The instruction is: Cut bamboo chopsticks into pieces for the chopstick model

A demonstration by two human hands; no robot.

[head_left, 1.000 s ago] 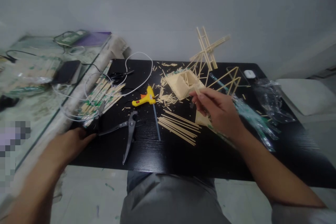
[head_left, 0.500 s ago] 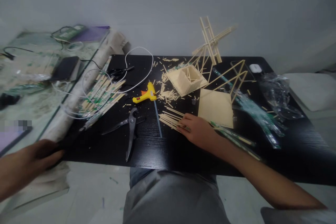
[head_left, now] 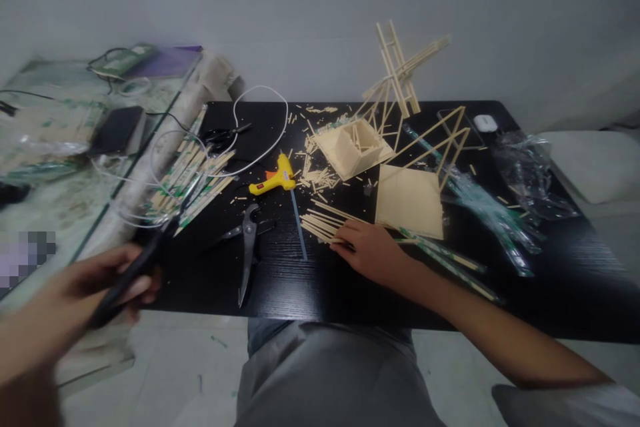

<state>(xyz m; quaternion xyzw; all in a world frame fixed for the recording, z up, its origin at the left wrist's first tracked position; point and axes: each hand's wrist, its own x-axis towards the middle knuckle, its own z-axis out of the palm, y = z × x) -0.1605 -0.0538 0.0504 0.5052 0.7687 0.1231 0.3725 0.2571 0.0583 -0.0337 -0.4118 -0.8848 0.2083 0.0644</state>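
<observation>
My left hand point(head_left: 113, 283) is closed around a long, dark-handled tool point(head_left: 145, 260). Its narrow tip points up and away over the table's left part; motion blur hides its exact kind. On the black table, my right hand point(head_left: 367, 250) has its fingers closed on the near ends of several thin wooden sticks point(head_left: 320, 225), which fan out to the left. Between the hands lie a grey metal hand tool point(head_left: 249, 247) with a curved jaw, and a yellow glue gun point(head_left: 275, 177) with a glue stick point(head_left: 299, 227) behind it. Right of the sticks is a square wooden board point(head_left: 410, 203).
A wooden stick structure point(head_left: 395, 73) rises at the back, near a hollow wooden piece point(head_left: 357, 150) among cut bits. Wrapped sticks point(head_left: 190, 173) lie left, plastic-wrapped ones point(head_left: 493, 213) right. A white cable point(head_left: 287, 113) loops across. A glass-topped surface point(head_left: 50, 213) adjoins the left side.
My left hand has lifted and moved right with the dark-handled tool, whose tip now points more upward. My right hand stays on the sticks. The view has shifted slightly.
</observation>
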